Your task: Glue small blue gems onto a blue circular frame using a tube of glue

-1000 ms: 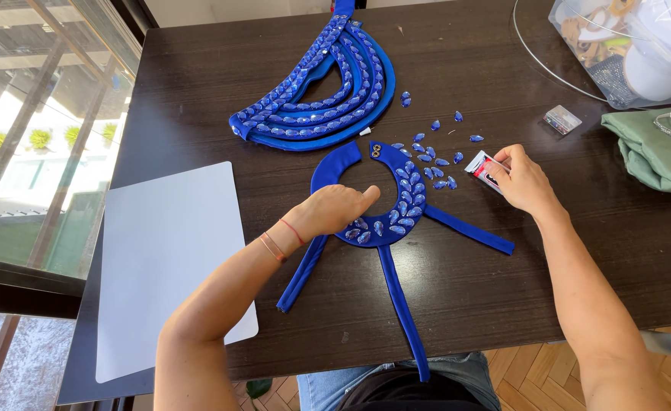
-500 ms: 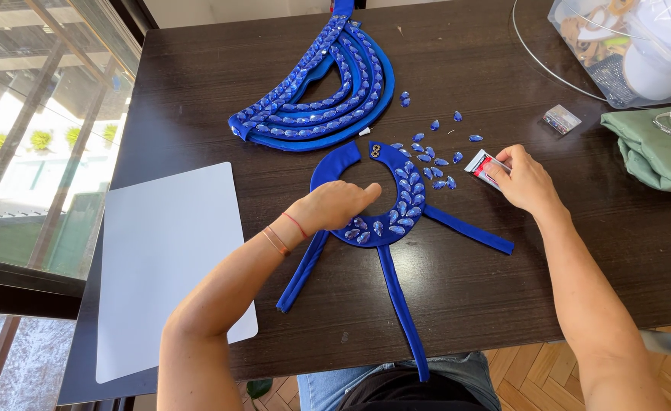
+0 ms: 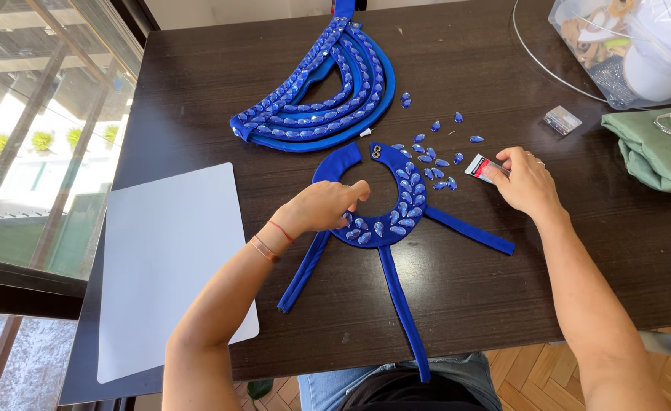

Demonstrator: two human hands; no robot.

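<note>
Left hand [image 3: 324,207] presses a blue collar [image 3: 385,205] flat on the bench [image 3: 198,91], fingers curled on the fabric; right hand [image 3: 526,183] pinches a small packet [image 3: 482,168] — loose blue gems [image 3: 434,161] between both grips.

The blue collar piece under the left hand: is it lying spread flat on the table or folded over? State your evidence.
Spread flat. The blue collar piece lies open in a horseshoe on the table, straps fanned outward, left hand resting on it.

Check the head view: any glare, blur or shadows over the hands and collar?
Head view: sharp and evenly daylit; left hand, right hand and blue collar clear, with soft shadows only. Window at left is blown out; table near it shows mild sheen.
</note>
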